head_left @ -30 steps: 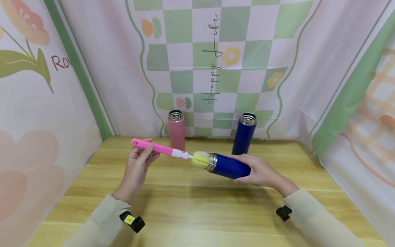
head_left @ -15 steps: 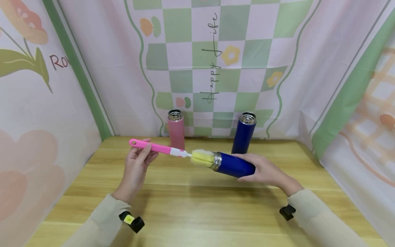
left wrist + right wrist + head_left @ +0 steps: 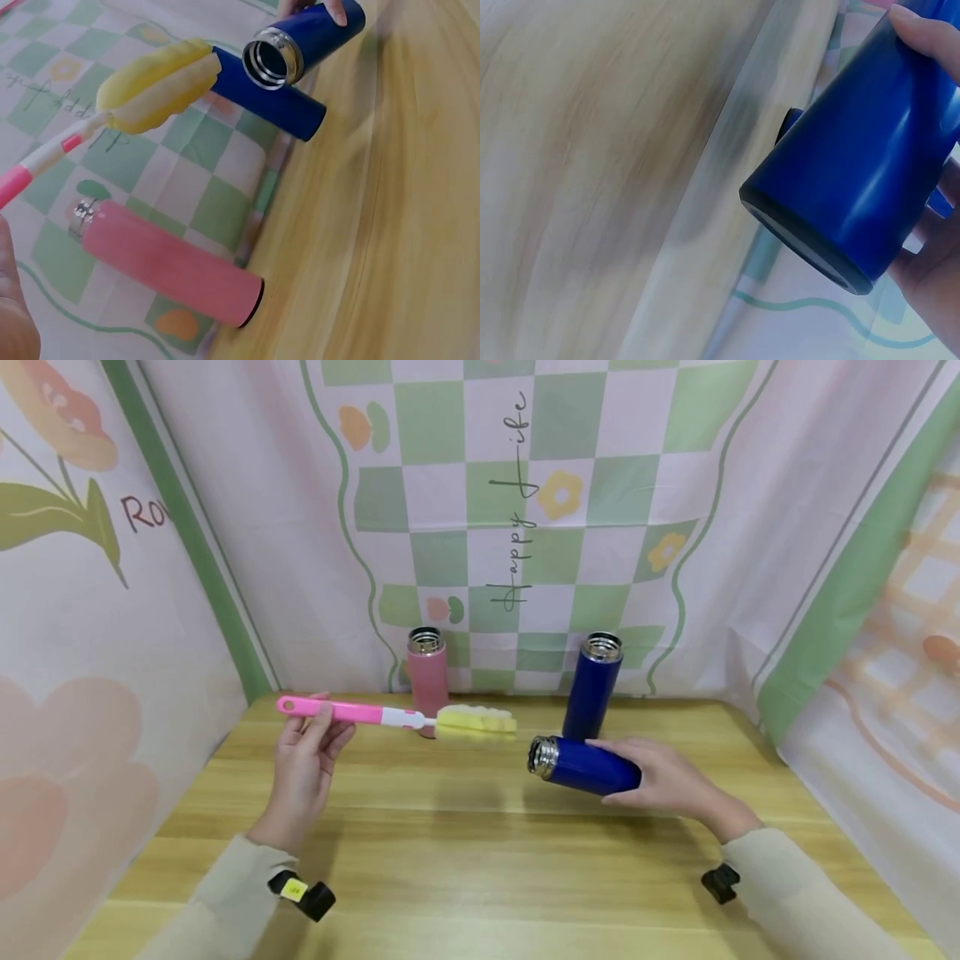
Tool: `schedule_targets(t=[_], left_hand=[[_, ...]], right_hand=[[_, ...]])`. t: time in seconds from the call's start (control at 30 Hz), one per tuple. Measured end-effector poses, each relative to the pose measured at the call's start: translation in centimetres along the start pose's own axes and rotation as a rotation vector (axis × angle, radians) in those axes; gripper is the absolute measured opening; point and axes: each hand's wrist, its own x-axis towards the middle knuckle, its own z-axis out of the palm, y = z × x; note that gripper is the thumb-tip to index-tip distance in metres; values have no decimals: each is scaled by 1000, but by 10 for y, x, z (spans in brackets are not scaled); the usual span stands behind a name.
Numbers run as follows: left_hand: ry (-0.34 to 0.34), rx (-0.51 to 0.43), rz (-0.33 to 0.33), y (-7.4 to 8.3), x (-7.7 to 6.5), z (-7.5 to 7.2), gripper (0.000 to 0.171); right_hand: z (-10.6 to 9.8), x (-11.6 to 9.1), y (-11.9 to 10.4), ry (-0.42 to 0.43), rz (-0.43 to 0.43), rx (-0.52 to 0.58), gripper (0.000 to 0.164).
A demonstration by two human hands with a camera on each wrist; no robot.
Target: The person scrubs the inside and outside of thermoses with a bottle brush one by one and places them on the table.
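My left hand [image 3: 306,760] grips the pink handle of a bottle brush [image 3: 352,712], held in the air with its yellow-and-white sponge head pointing right. On the other side, my right hand [image 3: 663,781] holds a blue thermos bottle [image 3: 592,767] around its lower body, tilted nearly level above the table. Its open steel mouth faces left towards the sponge head, and a small gap lies between them. In the left wrist view the sponge head [image 3: 157,86] is wholly outside the bottle mouth [image 3: 271,60]. The right wrist view shows the thermos's dark base [image 3: 806,244].
Behind the brush stands a pink thermos bottle [image 3: 428,672], upright and without a lid. A second blue thermos bottle [image 3: 592,689], also lidless, stands behind my right hand. Both are near the back edge of the wooden table [image 3: 480,877], against a patterned curtain [image 3: 435,427].
The sponge head has come out of the blue thermos bottle. My left hand has moved left with the brush, which is now more level, and my right hand has shifted right with the bottle.
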Motion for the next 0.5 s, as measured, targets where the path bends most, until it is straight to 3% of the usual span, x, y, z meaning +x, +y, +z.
schedule_targets(t=[0.3,0.5], left_hand=[[-70,51,-37,-20,-6,11,12],[-55,106,-77,-28,-8,19,14]], right_hand=[[0,5,-13,-44,33,-19,80],[-1,9,-22,-54,-8,-16,80]])
